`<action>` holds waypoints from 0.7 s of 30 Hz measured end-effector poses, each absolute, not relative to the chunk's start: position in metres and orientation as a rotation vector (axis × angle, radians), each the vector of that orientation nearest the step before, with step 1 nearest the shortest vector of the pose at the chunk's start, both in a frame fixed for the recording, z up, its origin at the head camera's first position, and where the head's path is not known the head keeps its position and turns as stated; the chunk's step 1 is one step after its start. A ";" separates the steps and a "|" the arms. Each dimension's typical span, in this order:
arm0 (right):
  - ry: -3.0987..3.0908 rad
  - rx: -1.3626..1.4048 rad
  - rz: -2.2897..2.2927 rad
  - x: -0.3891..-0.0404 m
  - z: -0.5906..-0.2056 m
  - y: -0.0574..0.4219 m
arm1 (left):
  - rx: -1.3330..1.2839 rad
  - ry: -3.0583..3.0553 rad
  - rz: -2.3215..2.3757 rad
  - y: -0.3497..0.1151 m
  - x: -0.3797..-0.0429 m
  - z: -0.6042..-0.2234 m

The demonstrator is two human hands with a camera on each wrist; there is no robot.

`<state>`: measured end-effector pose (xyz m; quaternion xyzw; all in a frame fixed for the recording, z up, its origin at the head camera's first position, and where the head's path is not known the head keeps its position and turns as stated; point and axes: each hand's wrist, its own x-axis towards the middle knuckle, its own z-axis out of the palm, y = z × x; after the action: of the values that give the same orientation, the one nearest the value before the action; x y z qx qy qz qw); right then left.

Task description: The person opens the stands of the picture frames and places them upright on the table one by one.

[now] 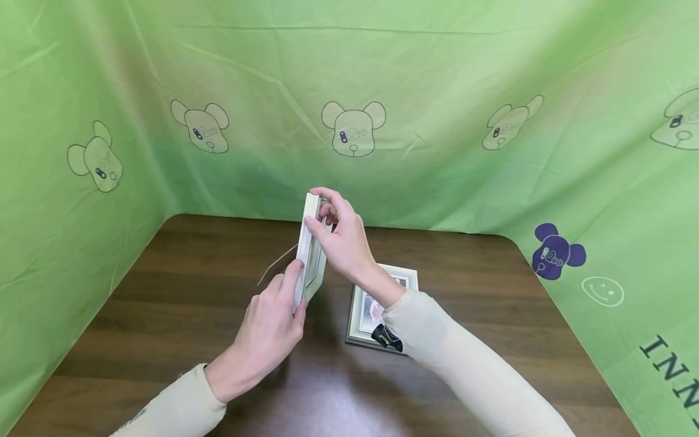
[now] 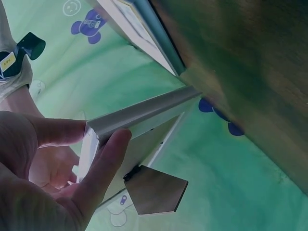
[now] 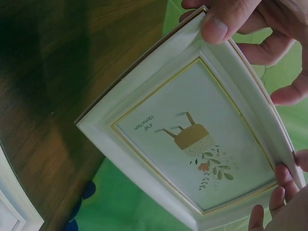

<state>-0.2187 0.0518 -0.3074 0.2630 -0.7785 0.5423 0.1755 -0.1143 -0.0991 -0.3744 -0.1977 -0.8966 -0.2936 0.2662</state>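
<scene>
Both hands are raised over a dark wooden table (image 1: pixel 164 291). At left, the lower end of a white picture frame (image 1: pixel 310 255) is pinched between the thumb and fingers of the left hand (image 1: pixel 267 321). From its back, turned left, a five-sided stand (image 2: pixel 156 190) is angled out. Edge-on, the frame is held with its face to the right, where a printed insert (image 3: pixel 192 144) with a plant drawing and size marking is shown. Its upper corner is gripped by the thumb and bent forefinger of the right hand (image 1: pixel 346 243). Farther right, partly covered by the right sleeve (image 1: pixel 469 358), a second frame (image 1: pixel 357 315) is laid face up on the table. As far as can be judged, the insert is in place and the stand opened; the held frame is not yet set down. Whether anything more is left cannot be told.
</scene>
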 end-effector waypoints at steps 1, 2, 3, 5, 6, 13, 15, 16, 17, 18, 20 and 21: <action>-2.209 0.748 1.529 -0.219 -0.307 0.052 | -0.532 -2.420 -0.795 -0.099 -0.114 -0.375; -2.212 0.752 1.524 -0.218 -0.307 0.051 | -0.530 -2.419 -0.798 -0.100 -0.115 -0.375; -2.214 0.757 1.519 -0.218 -0.307 0.051 | -0.529 -2.417 -0.801 -0.100 -0.115 -0.376; -2.215 0.770 1.510 -0.218 -0.307 0.051 | -0.524 -2.412 -0.803 -0.102 -0.116 -0.377; -2.216 0.777 1.502 -0.218 -0.306 0.050 | -0.521 -2.410 -0.804 -0.102 -0.116 -0.378; -2.231 0.836 1.436 -0.215 -0.304 0.048 | -0.489 -2.393 -0.826 -0.108 -0.117 -0.382; -2.238 0.850 1.417 -0.215 -0.304 0.048 | -0.484 -2.386 -0.838 -0.109 -0.117 -0.384; -2.238 0.856 1.406 -0.215 -0.304 0.049 | -0.485 -2.382 -0.843 -0.109 -0.117 -0.385; -2.237 0.862 1.396 -0.214 -0.303 0.049 | -0.488 -2.379 -0.851 -0.109 -0.117 -0.385; -2.235 0.867 1.385 -0.214 -0.303 0.050 | -0.490 -2.376 -0.856 -0.109 -0.118 -0.385; -2.232 0.876 1.367 -0.214 -0.303 0.051 | -0.493 -2.369 -0.867 -0.109 -0.119 -0.386; -2.231 0.879 1.359 -0.214 -0.302 0.052 | -0.493 -2.365 -0.872 -0.108 -0.120 -0.386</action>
<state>-0.2138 0.0517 -0.3022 0.3130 -0.7945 0.4839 0.1913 -0.1197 -0.1083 -0.3860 -0.1842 -0.8833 -0.3256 0.2826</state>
